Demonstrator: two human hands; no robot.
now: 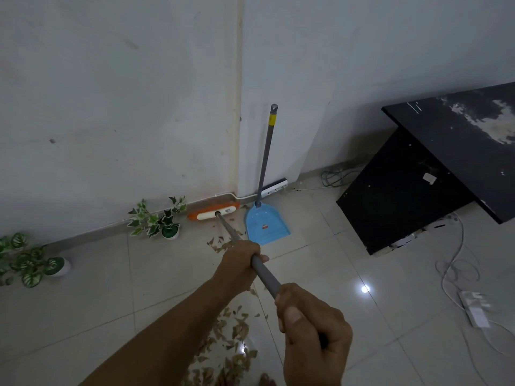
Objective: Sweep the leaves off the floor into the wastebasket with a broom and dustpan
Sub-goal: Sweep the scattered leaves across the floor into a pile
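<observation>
An orange and white broom head (213, 212) lies on the floor against the wall's base. Its grey handle (264, 273) runs back toward me. My left hand (239, 270) grips the handle further down, my right hand (313, 332) grips it nearer the top. A light blue dustpan (264, 225) with a long grey, yellow-banded handle leans in the corner, just right of the broom head. Dry brown leaves (225, 346) lie scattered on the tiles below my arms, and a few more leaves (220, 245) lie near the dustpan. No wastebasket is in view.
Two small potted plants (158, 220) (30, 260) stand along the left wall. A black cabinet or desk (418, 188) tilts at the right, with white cables and a power adapter (473, 307) on the floor beside it. A power strip (274, 188) sits at the corner.
</observation>
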